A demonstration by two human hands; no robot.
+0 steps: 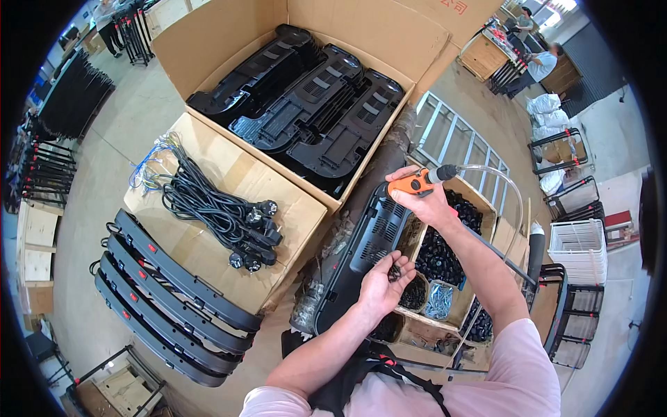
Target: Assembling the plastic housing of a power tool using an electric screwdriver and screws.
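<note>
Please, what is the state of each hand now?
Left hand: open, palm up, cupping small dark pieces, probably screws.
Right hand: closed around an orange power screwdriver.

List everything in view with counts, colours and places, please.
Driver: one, orange, in right hand.
Hose: one, clear, behind driver.
Long housing: one, black, centre.
Small pieces: several, dark, in left hand.
Wooden tray: one, tan, right of housing.
Small parts: many, black, in tray.
Screws: many, silver, in tray.
Open carton: one, brown, top centre.
Panels: three stacks, black, in carton.
Lower box: one, brown, left of centre.
Cable bundle: one, black, on box.
Curved bars: four, dark grey, left of housing.
Runged frame: one, silver, beyond tray.
Bags: several, white, right background.
Baskets: several, white, far right.
Tubular frames: many, black, both sides.
People: at least three, background.
Left hand: one, bare, cupped.
Right hand: one, bare, gripping driver.
</note>
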